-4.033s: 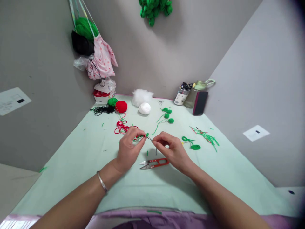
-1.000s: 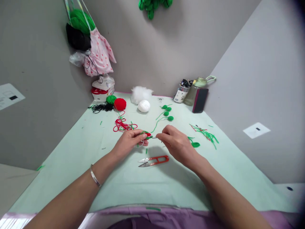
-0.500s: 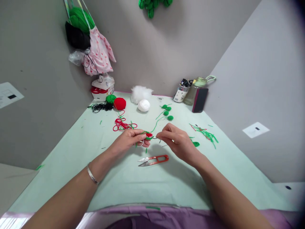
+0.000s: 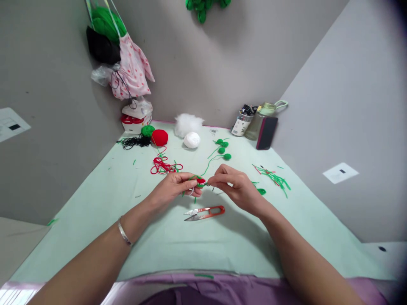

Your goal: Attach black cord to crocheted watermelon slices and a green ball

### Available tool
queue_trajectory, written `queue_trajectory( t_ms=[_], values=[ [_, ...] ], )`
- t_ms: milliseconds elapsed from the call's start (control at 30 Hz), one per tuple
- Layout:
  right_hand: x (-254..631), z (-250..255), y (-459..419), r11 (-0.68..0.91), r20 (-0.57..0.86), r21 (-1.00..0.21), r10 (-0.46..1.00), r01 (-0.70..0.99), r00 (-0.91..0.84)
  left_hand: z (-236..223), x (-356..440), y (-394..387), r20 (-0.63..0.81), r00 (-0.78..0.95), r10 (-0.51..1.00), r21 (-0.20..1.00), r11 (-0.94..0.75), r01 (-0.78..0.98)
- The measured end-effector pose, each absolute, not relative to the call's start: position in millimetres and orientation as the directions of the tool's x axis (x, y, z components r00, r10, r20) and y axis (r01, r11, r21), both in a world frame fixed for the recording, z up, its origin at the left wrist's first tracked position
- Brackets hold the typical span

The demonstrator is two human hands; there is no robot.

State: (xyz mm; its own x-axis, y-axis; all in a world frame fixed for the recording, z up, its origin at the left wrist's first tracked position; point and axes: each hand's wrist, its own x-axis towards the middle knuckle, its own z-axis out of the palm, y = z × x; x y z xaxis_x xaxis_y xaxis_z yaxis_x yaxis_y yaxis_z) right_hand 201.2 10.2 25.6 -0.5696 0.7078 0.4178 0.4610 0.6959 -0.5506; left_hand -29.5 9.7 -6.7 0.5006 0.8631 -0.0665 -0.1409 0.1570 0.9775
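Observation:
My left hand [image 4: 179, 184] is closed on a small piece of red, green and white yarn work [image 4: 201, 181], with the thumb pressed on its near side. White yarn runs around the fingers below it. My right hand [image 4: 233, 184] pinches at the piece's right edge. Something thin and dark shows between its fingertips and the piece, too small to tell whether it is a strand or a tool. Just below both hands, thread snips [image 4: 205, 213] with orange handles lie on the table, blades to the left.
Behind the hands are tangled red yarn [image 4: 163, 165], a red yarn ball [image 4: 159, 137], a white ball [image 4: 192, 140], stuffing [image 4: 188, 124] and small green balls [image 4: 227, 156]. Green yarn scraps [image 4: 275, 178] lie right. A phone [image 4: 267, 134] leans against a bottle [image 4: 254, 126] at the back right.
The yarn piece and my left fingertips have shifted slightly right, closing the small gap to my right fingertips. Both hands keep their grip; the snips stay put.

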Motion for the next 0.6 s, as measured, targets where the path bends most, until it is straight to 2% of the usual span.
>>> queue_trajectory(
  t_ms=[333, 600],
  values=[
    [200, 19, 16, 0.556, 0.329, -0.766, 0.77, 0.322, -0.547, -3, -26, 5, -0.045, 0.529, 0.848, 0.981, 0.138, -0.138],
    [189, 16, 11, 0.495, 0.352, -0.779, 0.854, 0.386, -0.383, -1, -22, 4, -0.101, 0.436, 0.894, 0.938, 0.232, -0.258]
  ],
)
